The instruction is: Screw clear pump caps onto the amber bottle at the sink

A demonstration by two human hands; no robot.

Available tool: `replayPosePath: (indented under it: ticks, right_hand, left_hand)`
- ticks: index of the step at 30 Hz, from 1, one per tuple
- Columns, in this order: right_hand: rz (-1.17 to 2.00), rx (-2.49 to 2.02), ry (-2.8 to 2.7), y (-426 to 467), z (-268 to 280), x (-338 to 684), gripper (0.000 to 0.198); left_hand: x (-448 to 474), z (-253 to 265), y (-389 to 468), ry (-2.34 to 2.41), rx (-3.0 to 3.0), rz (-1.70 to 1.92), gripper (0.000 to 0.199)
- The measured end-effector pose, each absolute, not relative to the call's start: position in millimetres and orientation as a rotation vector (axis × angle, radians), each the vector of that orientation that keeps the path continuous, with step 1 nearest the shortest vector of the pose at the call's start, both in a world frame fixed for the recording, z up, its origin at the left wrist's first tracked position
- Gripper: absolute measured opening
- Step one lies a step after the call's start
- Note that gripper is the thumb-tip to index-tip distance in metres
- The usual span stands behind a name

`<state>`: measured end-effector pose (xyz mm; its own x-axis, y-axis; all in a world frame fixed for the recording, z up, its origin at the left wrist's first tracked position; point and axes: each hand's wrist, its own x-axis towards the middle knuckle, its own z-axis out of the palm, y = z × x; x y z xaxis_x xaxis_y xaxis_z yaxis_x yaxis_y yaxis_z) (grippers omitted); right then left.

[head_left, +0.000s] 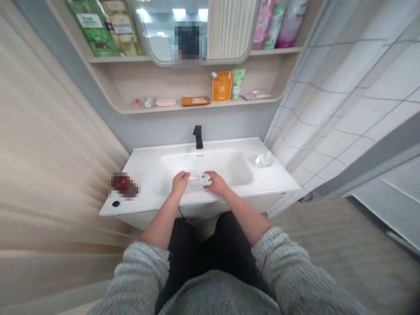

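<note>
Over the front of the white sink (pixel 241 168), both of my hands are close together. My right hand (pixel 216 183) has its fingers wrapped round a small clear container (pixel 204 178), which looks like a cup lying on its side. My left hand (pixel 180 183) pinches a thin pale stick (pixel 193 178) that points at the container's left end. Whether the stick's tip is inside the container is too small to tell. The black faucet (pixel 198 138) stands behind the hands, at the back of the basin.
Crumpled clear plastic (pixel 263 160) lies on the right of the counter. At the left are a blurred dark red thing (pixel 124 185) and a small black cap (pixel 116 204). Above, the shelf holds an orange pouch (pixel 222 86), a green tube (pixel 237 84) and several bottles, beside a mirror (pixel 160 30).
</note>
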<state>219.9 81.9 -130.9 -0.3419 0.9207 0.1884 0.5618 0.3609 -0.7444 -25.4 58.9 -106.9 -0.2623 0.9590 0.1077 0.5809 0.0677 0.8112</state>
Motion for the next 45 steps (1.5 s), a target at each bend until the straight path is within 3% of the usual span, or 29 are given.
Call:
replayPosePath:
  ticks: [9,25,30,35,41,45]
  right_hand:
    - [0.767,-1.247,-1.889,86.9,-138.1,223.7,0.078]
    - [0.783,-1.271,-1.923,85.1,-131.5,223.7,0.080]
    - [0.705,-1.320,-1.910,84.7,-130.7,223.8,0.077]
    - [0.696,-1.335,-1.893,85.5,-132.2,222.2,0.075]
    - [0.771,-1.370,-1.754,87.5,-132.9,223.2,0.068]
    - [0.924,-1.272,-1.731,87.3,-132.0,224.5,0.064]
  left_hand:
    - [-25.8,-110.8,52.3,1.880,1.614,1.343,0.026]
    - [-27.7,-110.6,56.5,1.974,1.621,1.185,0.029]
    - [-27.2,-110.0,55.8,2.014,1.576,1.085,0.039]
    - [-23.8,-108.8,51.2,1.991,1.604,1.153,0.026]
    - [-38.9,-104.4,49.8,1.941,1.302,1.302,0.027]
    - [-80.3,-80.0,48.8,2.034,1.311,1.202,0.028]
